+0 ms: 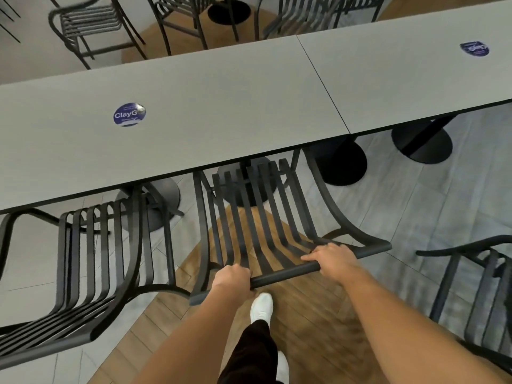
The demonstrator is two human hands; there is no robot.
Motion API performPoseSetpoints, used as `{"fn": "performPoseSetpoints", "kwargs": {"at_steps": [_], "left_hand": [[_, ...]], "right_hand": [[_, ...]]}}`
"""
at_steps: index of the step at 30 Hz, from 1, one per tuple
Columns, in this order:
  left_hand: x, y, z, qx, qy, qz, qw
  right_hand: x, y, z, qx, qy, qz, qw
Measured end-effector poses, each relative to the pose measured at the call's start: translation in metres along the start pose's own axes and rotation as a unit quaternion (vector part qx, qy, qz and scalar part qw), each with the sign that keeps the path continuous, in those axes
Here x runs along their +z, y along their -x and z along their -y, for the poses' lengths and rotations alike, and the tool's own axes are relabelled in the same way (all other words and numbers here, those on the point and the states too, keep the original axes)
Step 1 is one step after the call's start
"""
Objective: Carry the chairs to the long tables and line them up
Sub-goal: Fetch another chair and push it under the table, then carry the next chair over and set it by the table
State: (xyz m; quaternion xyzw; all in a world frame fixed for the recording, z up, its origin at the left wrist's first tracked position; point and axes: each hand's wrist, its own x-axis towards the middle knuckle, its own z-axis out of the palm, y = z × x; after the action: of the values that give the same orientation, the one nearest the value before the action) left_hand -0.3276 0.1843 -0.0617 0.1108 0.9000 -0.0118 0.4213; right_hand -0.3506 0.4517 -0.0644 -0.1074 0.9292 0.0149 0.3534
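A black slatted metal chair (257, 214) stands in front of me with its seat partly under the long grey table (210, 115). My left hand (231, 277) grips the left part of its top back rail. My right hand (331, 260) holds the same rail further right, fingers curled over it. A second black slatted chair (91, 261) stands to the left, also tucked at the table's near edge. A third chair (476, 289) shows at the right edge, away from the table.
A second grey table (410, 67) adjoins the first on the right. Round black pedestal bases (343, 164) stand under the tables. More black chairs (88, 26) stand beyond the far edge. Blue round stickers (129, 114) lie on the tabletops. My white shoe (261, 306) is below the rail.
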Motion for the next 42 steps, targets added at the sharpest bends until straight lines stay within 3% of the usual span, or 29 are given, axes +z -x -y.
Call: {"fn": "performPoseSetpoints", "kwargs": {"at_steps": [5, 10, 14, 18, 21, 24, 27, 31, 42], "left_hand": [[-0.009, 0.0, -0.001, 0.03, 0.035, 0.028, 0.999], [-0.046, 0.001, -0.018, 0.088, 0.028, 0.016, 0.996], [-0.078, -0.01, -0.046, 0.13, 0.021, -0.014, 0.991], [-0.1, -0.024, -0.085, 0.158, 0.014, -0.07, 0.985], [-0.119, -0.026, -0.123, 0.199, -0.007, -0.089, 0.976], [-0.135, -0.022, -0.172, 0.24, -0.035, -0.108, 0.964], [-0.138, -0.019, -0.228, 0.286, -0.083, -0.119, 0.947], [-0.126, -0.014, -0.306, 0.32, -0.105, -0.098, 0.937], [-0.054, 0.023, -0.503, 0.39, -0.145, -0.045, 0.908]], "right_hand": [[-0.001, -0.001, 0.0, 0.009, -0.045, 0.014, 0.999], [-0.012, 0.01, -0.009, 0.052, -0.203, 0.027, 0.977], [-0.025, 0.027, -0.023, 0.102, -0.371, -0.001, 0.923], [-0.032, 0.052, -0.046, 0.146, -0.49, -0.134, 0.849], [-0.025, 0.073, -0.076, 0.209, -0.509, -0.216, 0.807], [-0.004, 0.103, -0.116, 0.267, -0.512, -0.241, 0.78], [0.026, 0.142, -0.156, 0.328, -0.509, -0.234, 0.761], [0.074, 0.199, -0.204, 0.377, -0.486, -0.19, 0.766], [0.178, 0.351, -0.321, 0.447, -0.496, -0.184, 0.722]]}}
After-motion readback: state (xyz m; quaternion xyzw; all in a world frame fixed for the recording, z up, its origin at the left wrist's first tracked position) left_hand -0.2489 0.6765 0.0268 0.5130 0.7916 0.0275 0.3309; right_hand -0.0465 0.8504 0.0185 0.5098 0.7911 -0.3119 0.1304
